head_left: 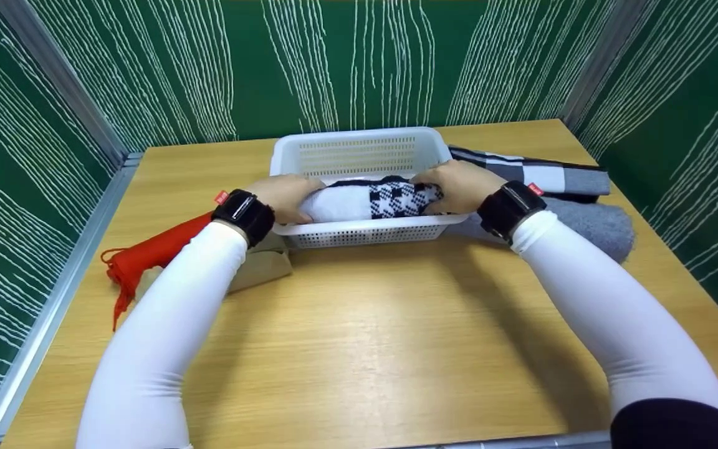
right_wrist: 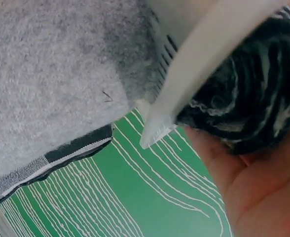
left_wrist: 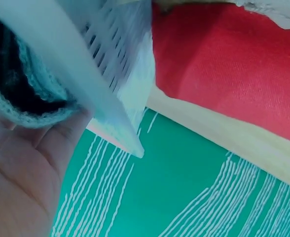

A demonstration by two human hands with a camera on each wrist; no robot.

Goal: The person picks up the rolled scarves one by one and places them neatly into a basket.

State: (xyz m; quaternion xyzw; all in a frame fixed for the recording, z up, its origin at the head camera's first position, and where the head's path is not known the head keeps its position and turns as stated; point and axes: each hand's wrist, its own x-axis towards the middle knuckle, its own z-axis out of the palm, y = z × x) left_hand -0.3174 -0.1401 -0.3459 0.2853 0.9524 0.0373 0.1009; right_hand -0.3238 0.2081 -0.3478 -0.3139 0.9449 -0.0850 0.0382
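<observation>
A rolled black-and-white patterned scarf (head_left: 349,204) lies level across the white plastic basket (head_left: 365,238), near its front wall. My left hand (head_left: 285,192) grips the roll's left end, and my right hand (head_left: 462,185) holds the right end. In the left wrist view, the left hand's fingers (left_wrist: 61,136) curl under the roll's open end, beside the basket rim. The right wrist view shows the scarf's dark spiral end (right_wrist: 248,94) against the right palm (right_wrist: 268,197). Whether the roll touches the basket floor is hidden.
Left of the basket lie a red rolled scarf (head_left: 162,243) with fringe and a beige folded cloth (head_left: 262,265). On the right are a checked black, white and grey scarf (head_left: 549,174) and a fuzzy grey roll (head_left: 599,227). Green panels (head_left: 359,68) enclose the wooden table (head_left: 359,349).
</observation>
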